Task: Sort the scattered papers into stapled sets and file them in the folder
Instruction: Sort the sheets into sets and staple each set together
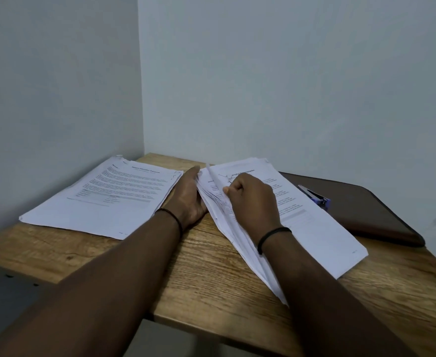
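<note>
Leafing through the right pile to pull a set.

The right hand (pixel 250 194) pinches the lifted left edges of sheets in the thick right-hand stack of white printed paper (pixel 315 222); the left hand (pixel 188 197), fingers straight and together, braces that stack's left side. Best to keep the brace firm and lift few sheets. A second white stack (pixel 103 197) lies left; the blue stapler (pixel 315 198) rests on the dark brown folder (pixel 366 215), far right.

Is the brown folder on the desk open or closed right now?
Closed. The folder lies flat with its cover down, a stapler resting on top; no papers show inside.
</note>
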